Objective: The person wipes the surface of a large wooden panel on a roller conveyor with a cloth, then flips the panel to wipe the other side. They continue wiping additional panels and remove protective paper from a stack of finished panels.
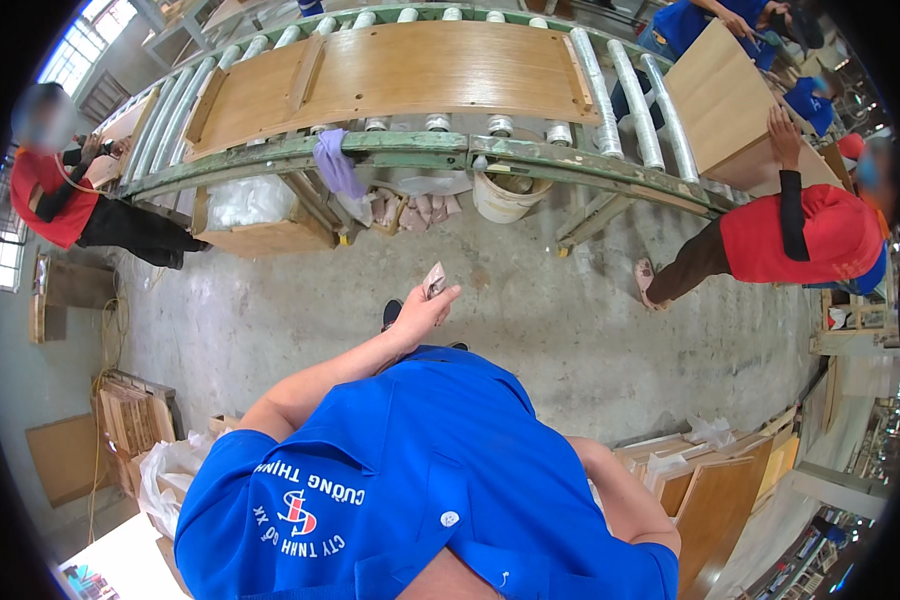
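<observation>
Furniture factory: roller conveyor (pixel 610 75), wooden panels (pixel 390 75)

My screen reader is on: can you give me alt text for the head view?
Seen from above, a person in a blue shirt holds a small folded piece of sandpaper in the left hand; the right hand is out of sight. Ahead, a wooden panel lies on a green roller conveyor, with co-workers in red at both sides.

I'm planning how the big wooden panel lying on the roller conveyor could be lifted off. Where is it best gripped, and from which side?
Judging by its pose, the wooden panel lies flat and long along the roller conveyor, so its two short ends look best, one hand at each, reached from the near floor side. The left hand already holds a small folded pad; the right hand is out of view.
</observation>
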A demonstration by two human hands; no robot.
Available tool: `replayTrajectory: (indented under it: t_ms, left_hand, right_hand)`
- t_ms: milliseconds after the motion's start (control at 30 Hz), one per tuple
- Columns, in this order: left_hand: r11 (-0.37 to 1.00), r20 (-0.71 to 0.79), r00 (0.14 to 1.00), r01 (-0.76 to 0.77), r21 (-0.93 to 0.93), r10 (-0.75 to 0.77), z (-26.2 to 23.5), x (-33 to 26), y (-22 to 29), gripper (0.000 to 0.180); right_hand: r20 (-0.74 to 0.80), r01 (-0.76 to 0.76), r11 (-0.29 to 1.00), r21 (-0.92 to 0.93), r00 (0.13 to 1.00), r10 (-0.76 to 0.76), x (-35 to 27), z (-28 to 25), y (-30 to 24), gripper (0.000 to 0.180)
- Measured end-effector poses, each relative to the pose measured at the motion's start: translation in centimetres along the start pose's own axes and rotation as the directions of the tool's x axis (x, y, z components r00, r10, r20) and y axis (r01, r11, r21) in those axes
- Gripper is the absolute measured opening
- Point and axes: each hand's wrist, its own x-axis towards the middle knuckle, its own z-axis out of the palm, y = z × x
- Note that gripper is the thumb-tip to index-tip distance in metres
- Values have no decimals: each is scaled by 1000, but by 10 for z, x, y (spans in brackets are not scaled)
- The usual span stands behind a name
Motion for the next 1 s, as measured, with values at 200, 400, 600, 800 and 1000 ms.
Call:
replayTrajectory:
  t_ms: [200, 400, 600, 800, 1000]
  left_hand:
    - [1000, -6, 1000, -7, 3, 7, 0, 1, 1, 31]
    - [1000, 2, 1000, -1, 21, 1, 3, 3, 4, 30]
    - [1000, 11, 1000, 4, 25, -4, 3, 6, 3, 29]
    - [1000, 22, 1000, -10, 5, 10, 4, 6, 4, 29]
    - [1000, 14, 1000, -13, 16, 13, 2, 3, 3, 30]
  right_hand:
    - [-135, -8, 983, 185, 990, 34, -19, -19, -30, 47]
    - [-161, -21, 981, 195, 986, 53, -17, -15, -29, 47]
    - [-143, 8, 984, 178, 990, 18, -15, -17, -29, 48]
    - [-151, -5, 972, 236, 988, 42, -16, -17, -33, 50]
    - [-117, -32, 977, 209, 991, 58, -18, -21, -42, 51]
